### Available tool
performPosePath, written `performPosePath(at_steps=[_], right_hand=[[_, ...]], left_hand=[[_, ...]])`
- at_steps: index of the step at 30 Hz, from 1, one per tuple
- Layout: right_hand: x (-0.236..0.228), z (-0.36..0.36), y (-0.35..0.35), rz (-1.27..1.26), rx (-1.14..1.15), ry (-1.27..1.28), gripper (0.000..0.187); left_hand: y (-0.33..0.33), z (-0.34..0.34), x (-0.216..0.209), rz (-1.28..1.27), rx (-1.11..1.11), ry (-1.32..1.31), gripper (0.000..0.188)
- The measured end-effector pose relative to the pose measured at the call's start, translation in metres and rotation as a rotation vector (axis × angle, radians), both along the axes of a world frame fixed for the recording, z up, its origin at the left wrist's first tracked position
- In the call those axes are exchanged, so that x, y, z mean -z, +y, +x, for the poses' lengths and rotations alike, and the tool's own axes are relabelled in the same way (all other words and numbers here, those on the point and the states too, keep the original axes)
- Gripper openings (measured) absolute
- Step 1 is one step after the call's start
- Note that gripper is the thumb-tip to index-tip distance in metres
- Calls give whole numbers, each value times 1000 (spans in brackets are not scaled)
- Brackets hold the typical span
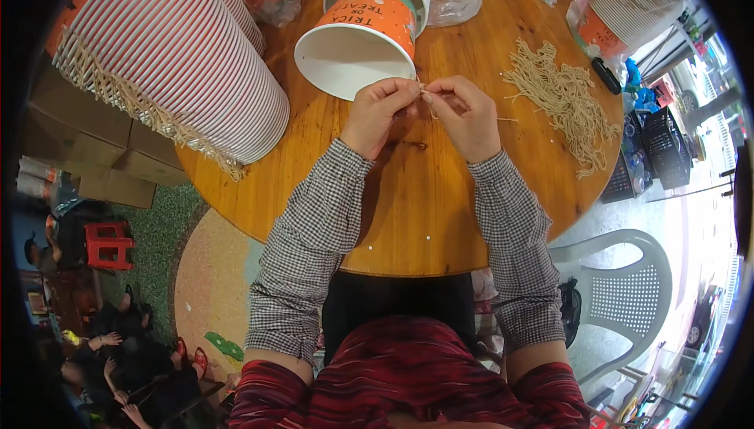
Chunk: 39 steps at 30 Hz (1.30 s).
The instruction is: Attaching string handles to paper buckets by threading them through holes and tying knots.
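Observation:
An orange paper bucket (375, 14) with a white inside lies tipped on the wooden table, its mouth turned toward me. By its rim, my left hand (378, 113) pinches a piece of thin beige cord (508, 120) between thumb and fingers. Close against it, my right hand (465, 119) is closed in a pinch on the same cord. One loose end sticks out past the right hand. The fingertips hide how the cord runs between them, and I cannot tell whether it is tied to the bucket.
Left of me leans a tall stack of nested buckets (188, 52) with cord hanging along the rims. A heap of loose cords (561, 99) lies to the right. Bagged buckets (628, 16) stand at the far right. A grey plastic chair (628, 295) stands beside the table (424, 201).

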State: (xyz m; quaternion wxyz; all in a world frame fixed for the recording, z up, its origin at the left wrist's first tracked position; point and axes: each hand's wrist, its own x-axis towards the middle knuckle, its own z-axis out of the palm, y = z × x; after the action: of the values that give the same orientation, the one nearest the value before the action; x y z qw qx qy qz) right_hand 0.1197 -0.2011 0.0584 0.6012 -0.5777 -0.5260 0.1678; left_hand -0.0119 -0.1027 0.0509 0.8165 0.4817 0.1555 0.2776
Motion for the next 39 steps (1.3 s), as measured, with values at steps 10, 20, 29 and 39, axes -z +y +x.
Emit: performPosePath(at_steps=[10,20,29,39], right_hand=[[2,4,2,-21,-26,101,5],[-3,11,-1,-232,-165,385,10],[-2,11,-1,-266,-219,437,9],[-1,12,0,-277,-178,398,9]], left_hand=[[3,2,8,91,-6,38,16],[-4,4,1,301,-184,133,13],[-4,3,2,372,-233,172,10],[-2,6,14,545,-261,325,13]])
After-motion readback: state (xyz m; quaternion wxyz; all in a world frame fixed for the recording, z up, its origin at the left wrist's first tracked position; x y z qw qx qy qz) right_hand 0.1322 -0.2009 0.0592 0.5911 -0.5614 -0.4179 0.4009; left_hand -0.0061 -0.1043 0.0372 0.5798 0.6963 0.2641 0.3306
